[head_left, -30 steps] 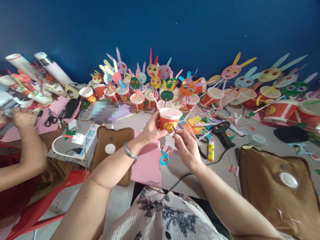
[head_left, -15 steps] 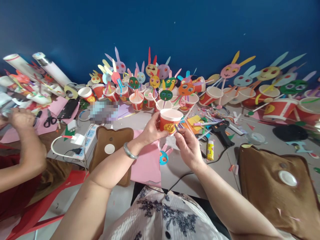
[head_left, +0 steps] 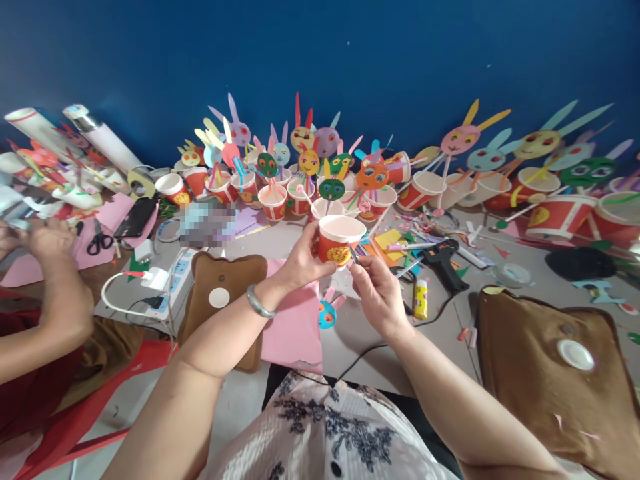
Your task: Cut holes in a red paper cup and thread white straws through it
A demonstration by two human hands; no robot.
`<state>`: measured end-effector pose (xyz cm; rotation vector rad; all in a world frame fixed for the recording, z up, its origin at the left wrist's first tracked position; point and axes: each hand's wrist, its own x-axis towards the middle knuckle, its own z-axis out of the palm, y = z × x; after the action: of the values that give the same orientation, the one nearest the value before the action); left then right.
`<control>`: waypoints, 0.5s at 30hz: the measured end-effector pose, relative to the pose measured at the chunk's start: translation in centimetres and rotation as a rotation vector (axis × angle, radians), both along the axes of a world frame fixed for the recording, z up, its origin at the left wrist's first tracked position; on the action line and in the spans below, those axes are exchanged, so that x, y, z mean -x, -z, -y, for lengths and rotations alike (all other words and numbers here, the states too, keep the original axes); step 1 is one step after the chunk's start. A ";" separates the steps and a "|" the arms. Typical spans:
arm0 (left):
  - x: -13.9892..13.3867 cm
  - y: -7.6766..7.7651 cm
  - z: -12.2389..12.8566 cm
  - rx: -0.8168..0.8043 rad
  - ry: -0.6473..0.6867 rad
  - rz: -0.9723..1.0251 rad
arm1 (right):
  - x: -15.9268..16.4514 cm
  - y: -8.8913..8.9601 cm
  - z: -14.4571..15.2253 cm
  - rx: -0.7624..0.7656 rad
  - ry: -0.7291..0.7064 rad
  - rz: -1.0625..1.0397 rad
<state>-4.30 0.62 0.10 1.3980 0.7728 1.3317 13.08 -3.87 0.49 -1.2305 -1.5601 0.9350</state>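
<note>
My left hand [head_left: 305,257] is wrapped round the left side of a red and white paper cup [head_left: 331,248] with a yellow print. The cup is upright, its open mouth facing up, held above the table. In my right hand [head_left: 377,287] is a small tool with a pointed metal tip [head_left: 353,253]. That tip touches or nearly touches the cup's right side; the fingers hide the rest of the tool. Below the hands lies a blue paper rabbit face [head_left: 327,315] with pink ears, beside a pink paper sheet [head_left: 293,320].
Several cups with paper animal faces [head_left: 373,175] line the blue wall. To the right are a black glue gun [head_left: 445,263], a yellow glue stick [head_left: 421,299] and paper scraps. A power strip [head_left: 175,283] and brown cushions [head_left: 540,373] lie nearby. Another person's arm [head_left: 55,293] works at left.
My hands and the cup stay almost in place, with the cup shifted very slightly up and left. At far left, the other person's hands have moved a little.
</note>
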 end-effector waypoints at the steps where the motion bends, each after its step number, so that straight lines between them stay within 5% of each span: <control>1: 0.0 0.1 0.0 -0.009 0.000 -0.008 | 0.0 0.0 0.0 0.005 0.001 -0.003; 15: 0.3 0.0 0.0 -0.176 0.021 -0.127 | 0.0 -0.6 -0.2 -0.023 0.016 0.052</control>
<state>-4.62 0.60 0.11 1.6386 0.7366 1.3302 13.06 -3.69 1.13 -1.2587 -1.5956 0.8792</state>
